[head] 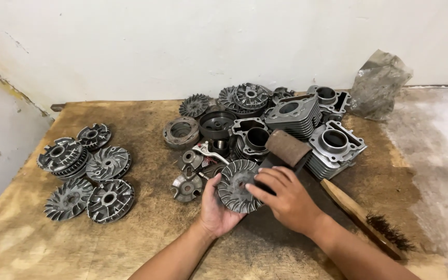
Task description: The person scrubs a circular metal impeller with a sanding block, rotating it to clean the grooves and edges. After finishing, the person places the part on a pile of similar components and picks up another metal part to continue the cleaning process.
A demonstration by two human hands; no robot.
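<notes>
A finned metal disc (238, 193) is held at the lower centre of the frame, just above the wooden board (146, 218). It is cradled from below by the left hand (216, 210), fingers curled around its lower-left rim. The right hand (286, 199) is laid against the disc's right edge, fingers closed on a dark block (286, 148) that looks like a sanding or rubbing block; whether the block touches the disc cannot be told.

At the left of the frame, five similar finned discs (86, 173) are set apart in a loose group, which is judged to be the sorted or finished lot. In the upper centre, a larger heap of engine parts (265, 119) is piled: finned cylinders, drums, more discs, a small lever. That heap is judged to be what is left, so the work seems less than half done.

A wire brush (364, 220) with a wooden handle is lying at the lower right, untouched. A crumpled plastic bag (379, 85) is propped against the wall at the upper right.
</notes>
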